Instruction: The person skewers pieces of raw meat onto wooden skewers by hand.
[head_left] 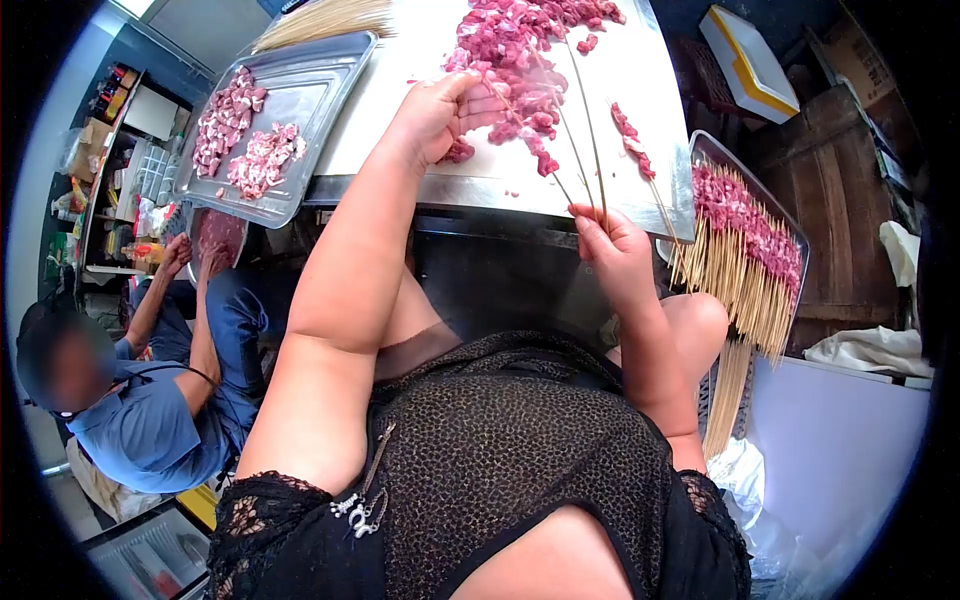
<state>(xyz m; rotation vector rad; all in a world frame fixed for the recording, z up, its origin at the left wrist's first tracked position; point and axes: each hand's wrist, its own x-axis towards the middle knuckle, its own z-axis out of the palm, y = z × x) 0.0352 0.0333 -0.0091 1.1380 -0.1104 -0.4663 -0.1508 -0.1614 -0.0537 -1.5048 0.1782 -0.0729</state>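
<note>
My right hand [615, 250] is closed around the lower ends of a few thin bamboo skewers [591, 130] at the front edge of the white table. One of them carries pieces of raw red meat [545, 160] that run up toward my left hand. My left hand [440, 118] reaches over the table beside the meat pile [505, 45], fingers stretched toward the meat near that skewer's far end. Whether its fingertips touch the meat is hard to make out. To the right lies a separate skewer with meat [630, 138], its stick reaching past the table edge.
A metal tray [345, 75] on the left holds two heaps of cut meat. Another tray [800, 240] on the right is packed with loaded skewers. Bare sticks [325, 22] lie at the back left. A seated person [150, 420] works over a bowl [222, 228] at left.
</note>
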